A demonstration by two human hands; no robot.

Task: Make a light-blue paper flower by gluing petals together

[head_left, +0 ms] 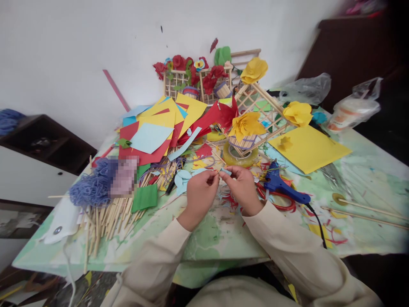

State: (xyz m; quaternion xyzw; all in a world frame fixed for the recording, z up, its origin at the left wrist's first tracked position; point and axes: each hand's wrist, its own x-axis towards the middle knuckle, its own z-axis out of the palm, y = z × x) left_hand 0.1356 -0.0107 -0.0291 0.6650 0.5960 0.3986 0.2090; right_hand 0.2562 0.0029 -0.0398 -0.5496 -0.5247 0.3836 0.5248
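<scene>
My left hand and my right hand meet over the middle of the table, fingers pinched together. Between the fingertips sits a small light blue paper piece. More light blue paper cut-outs lie just left of my left hand. A blue glue gun lies right of my right hand, over red-handled scissors. Both forearms wear cream sleeves.
Coloured paper sheets pile at the back left, a yellow sheet at the right. Wooden sticks and blue yarn lie left. A tape roll, yellow paper flowers on wooden lattices and plastic bags stand behind.
</scene>
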